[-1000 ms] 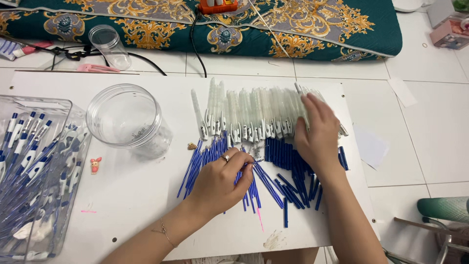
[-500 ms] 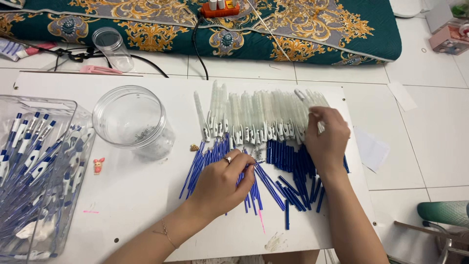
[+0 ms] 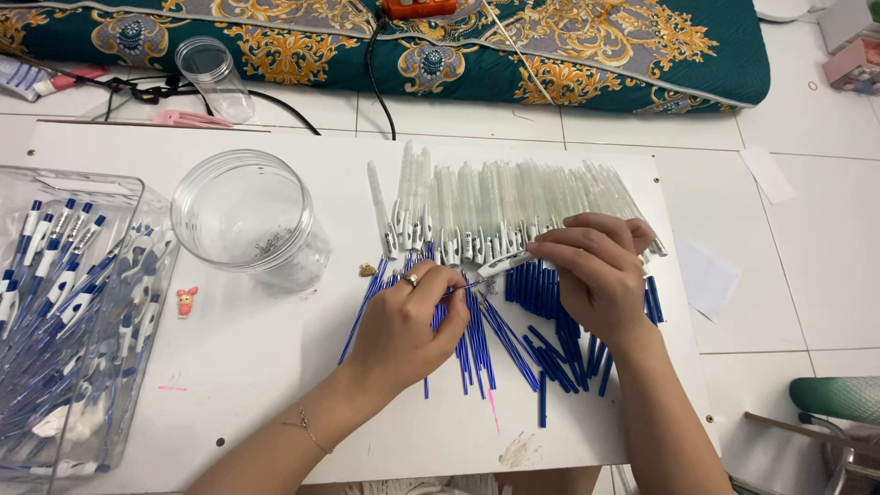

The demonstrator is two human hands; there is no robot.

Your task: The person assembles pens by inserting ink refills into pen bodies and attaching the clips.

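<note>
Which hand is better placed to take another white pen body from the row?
Probably the right hand. It lies over the row of white pen bodies and holds one at its edge. The left hand is lower, over the loose blue refills, pinching one in its fingers.

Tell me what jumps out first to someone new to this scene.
First, the long row of clear pen barrels across the middle of the white board, with blue refills scattered below it. At the centre, the left hand pinches a refill and the right hand holds a barrel. At far left a clear tray is piled with finished pens, beside a round clear jar.
</note>
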